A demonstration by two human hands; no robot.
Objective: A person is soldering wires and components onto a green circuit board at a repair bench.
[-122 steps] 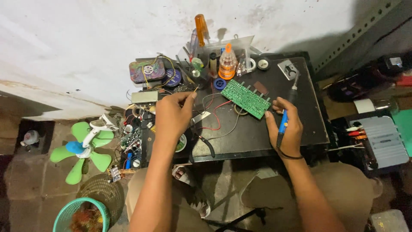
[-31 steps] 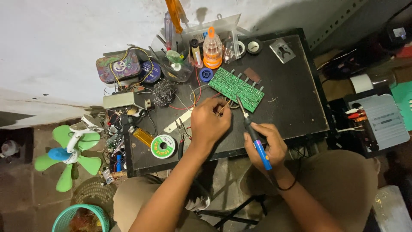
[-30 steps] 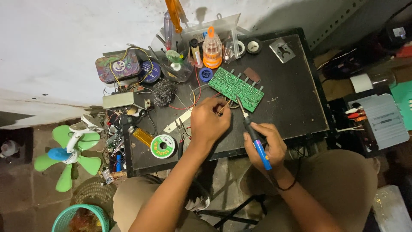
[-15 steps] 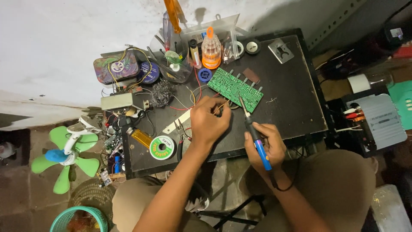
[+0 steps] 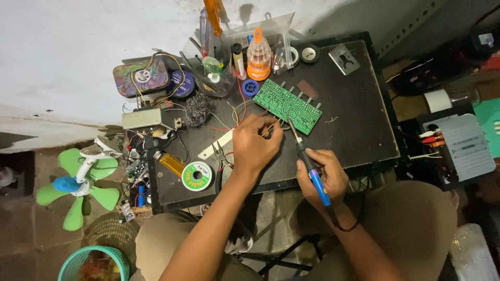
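Note:
A green circuit board (image 5: 289, 105) lies tilted on the black work table (image 5: 354, 130), with red and yellow wires running off its left edge. My left hand (image 5: 253, 145) pinches a thin wire just below the board's lower left edge. A blue-handled soldering iron (image 5: 308, 166) is gripped in my right hand (image 5: 323, 177); its metal tip points up toward the board's lower edge, close to my left fingers.
A green solder spool (image 5: 197, 176), a yellow lighter (image 5: 171, 164), steel wool (image 5: 197, 109), an orange-capped bottle (image 5: 259, 54) and tool clutter crowd the table's left and back. A green fan (image 5: 78, 182) and a teal basket (image 5: 94, 263) sit on the floor at left. Grey amplifier (image 5: 461, 145) at right.
Four seconds ago both hands were higher on the table, the right at the board's right end. Both came down to the board's lower left edge; over the last second they have hardly moved.

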